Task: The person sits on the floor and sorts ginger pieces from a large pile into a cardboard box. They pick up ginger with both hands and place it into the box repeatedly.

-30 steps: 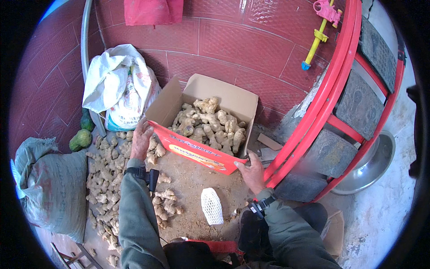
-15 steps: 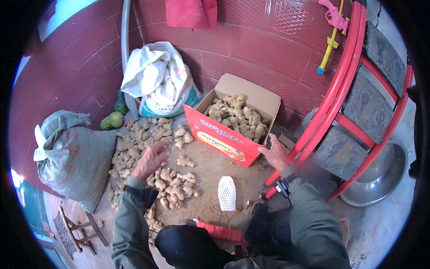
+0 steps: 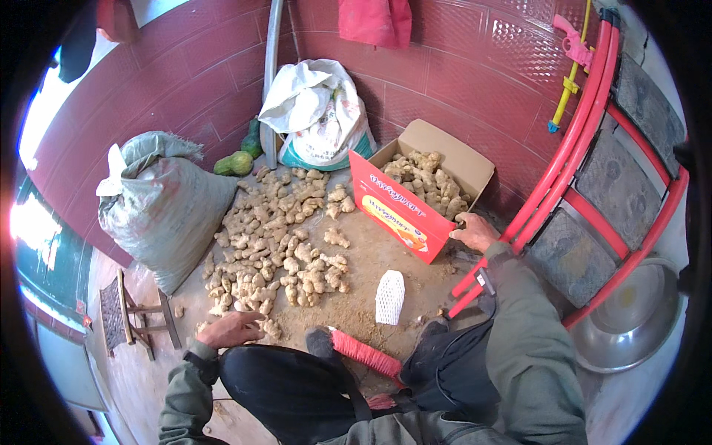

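A red cardboard box (image 3: pixel 391 211) holds pieces of ginger root (image 3: pixel 426 178) and stands with its flap up. At its near right corner my right hand (image 3: pixel 475 231) is closed on the edge. My left hand (image 3: pixel 231 329) is palm down beside my left knee, fingers stretched toward loose ginger (image 3: pixel 268 326) at the near edge of a wide heap (image 3: pixel 259 237). It holds nothing that I can see. A white foam net sleeve (image 3: pixel 389 297) lies on the floor between the heap and my right foot.
A tied, full woven sack (image 3: pixel 163 211) stands left of the heap, an open white sack (image 3: pixel 324 122) behind it. Green gourds (image 3: pixel 234 164) sit between them. A small folding stool (image 3: pixel 139 315) is at left. Right are a red-framed rack (image 3: pixel 564 196) and a metal basin (image 3: pixel 630 326).
My left hand has come back from above the ginger heap to near my knee. My right hand stays at the box corner, fingers now bent over the edge. The view has swung left.
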Available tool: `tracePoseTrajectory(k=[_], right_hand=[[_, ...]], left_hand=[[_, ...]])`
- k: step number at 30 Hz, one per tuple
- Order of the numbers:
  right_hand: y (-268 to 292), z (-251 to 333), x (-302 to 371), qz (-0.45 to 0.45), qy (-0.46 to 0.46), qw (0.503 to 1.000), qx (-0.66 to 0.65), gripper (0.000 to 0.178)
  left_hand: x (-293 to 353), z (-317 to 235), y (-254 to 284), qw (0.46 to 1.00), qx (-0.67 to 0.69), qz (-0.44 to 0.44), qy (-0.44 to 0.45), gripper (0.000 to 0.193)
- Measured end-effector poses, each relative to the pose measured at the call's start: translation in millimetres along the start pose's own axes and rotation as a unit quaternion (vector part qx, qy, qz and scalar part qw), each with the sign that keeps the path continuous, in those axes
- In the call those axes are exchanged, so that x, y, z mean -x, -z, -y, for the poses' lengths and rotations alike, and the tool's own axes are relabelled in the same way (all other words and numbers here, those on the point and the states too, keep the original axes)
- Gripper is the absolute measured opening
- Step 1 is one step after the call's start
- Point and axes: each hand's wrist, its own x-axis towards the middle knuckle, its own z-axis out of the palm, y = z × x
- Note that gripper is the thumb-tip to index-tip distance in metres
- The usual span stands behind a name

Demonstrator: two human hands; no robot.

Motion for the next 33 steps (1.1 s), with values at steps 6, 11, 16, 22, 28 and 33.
tracePoseTrajectory(k=[6,11,16,22,28,33], right_hand=[[-10,10,-6,-0.039,-0.015,0.998,0.053,0.055],[-23,17,-3,-0.076,0.021,0.995,0.069,0.04],[-25,15,-3,-0.077,0.039,0.992,0.088,0.036],[-31,14,-1,-0.116,0.026,0.989,0.091,0.035],[-31,7,-3,-0.127,0.023,0.989,0.073,0.033],[-33,5,-5,-0.159,0.064,0.979,0.107,0.029]], left_hand=[[72,-31,-6,0.981,0.127,-0.14,0.05,0.046],[82,-73,-29,0.954,0.154,-0.249,0.064,0.038],[78,-87,-41,0.954,0.063,-0.29,0.05,0.036],[75,-89,-43,0.948,0.057,-0.304,0.071,0.038],[77,-91,-45,0.942,0.067,-0.322,0.072,0.037],[76,-90,-48,0.936,0.084,-0.332,0.076,0.037]])
